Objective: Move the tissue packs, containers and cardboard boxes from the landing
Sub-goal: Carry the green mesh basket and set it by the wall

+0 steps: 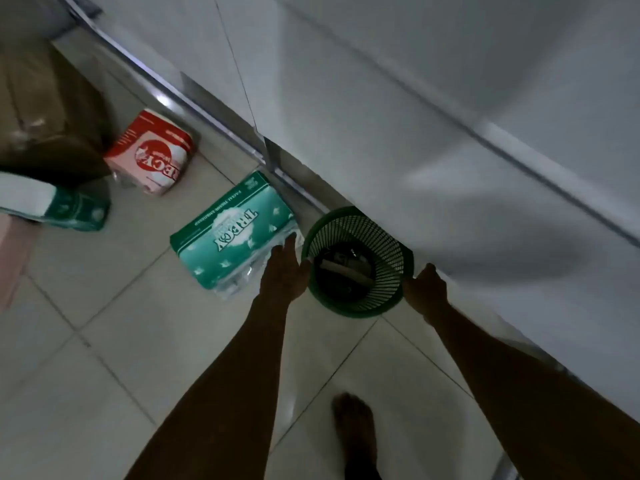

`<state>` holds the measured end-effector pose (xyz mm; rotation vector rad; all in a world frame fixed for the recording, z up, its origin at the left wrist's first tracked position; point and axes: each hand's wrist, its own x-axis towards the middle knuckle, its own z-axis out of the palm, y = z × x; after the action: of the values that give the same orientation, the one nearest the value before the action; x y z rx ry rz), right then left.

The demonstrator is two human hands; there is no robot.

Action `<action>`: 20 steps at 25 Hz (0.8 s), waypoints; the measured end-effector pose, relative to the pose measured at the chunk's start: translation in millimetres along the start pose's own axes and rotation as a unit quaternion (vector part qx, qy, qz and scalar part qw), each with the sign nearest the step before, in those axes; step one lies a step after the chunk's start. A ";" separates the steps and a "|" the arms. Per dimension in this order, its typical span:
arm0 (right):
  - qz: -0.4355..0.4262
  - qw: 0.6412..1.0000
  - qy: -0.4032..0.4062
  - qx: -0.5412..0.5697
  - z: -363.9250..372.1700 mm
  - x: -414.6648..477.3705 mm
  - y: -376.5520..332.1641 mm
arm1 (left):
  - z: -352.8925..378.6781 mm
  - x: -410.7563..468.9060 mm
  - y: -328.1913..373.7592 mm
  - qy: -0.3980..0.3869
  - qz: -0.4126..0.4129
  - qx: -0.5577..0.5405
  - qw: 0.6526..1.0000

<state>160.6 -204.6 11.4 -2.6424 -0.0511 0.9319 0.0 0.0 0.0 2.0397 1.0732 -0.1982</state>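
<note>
Lying by the floor's [104, 341] wall edge, the red tissue pack [152, 154] and green tissue pack [228, 233] are judged light, soft and slippery-wrapped. The left hand [284, 271] is held open beside the green mesh basket [391, 251], best lifted by its stiff rim; the right hand's [427, 287] grip cannot be told.

— What's in the green basket [384, 244]?
— Too dark to tell. Something pale lies across the bottom.
— Is the right hand [427, 285] gripping it?
— Can't tell, its fingertips are hidden at the rim.
— And on the left?
— The cardboard box [45, 109] and a green tissue pack [65, 211] are blurred and cut off by the edge. So is a pink thing [10, 261].
</note>
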 end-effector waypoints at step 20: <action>-0.145 0.988 -0.041 0.024 42.5 -62.0 -57.1 | -25.3 -68.4 -60.8 0.158 -0.096 -0.153 0.971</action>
<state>90.3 -146.9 36.5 -2.4632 -0.4169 0.9270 -93.8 -5.3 13.4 1.7236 1.4043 0.1943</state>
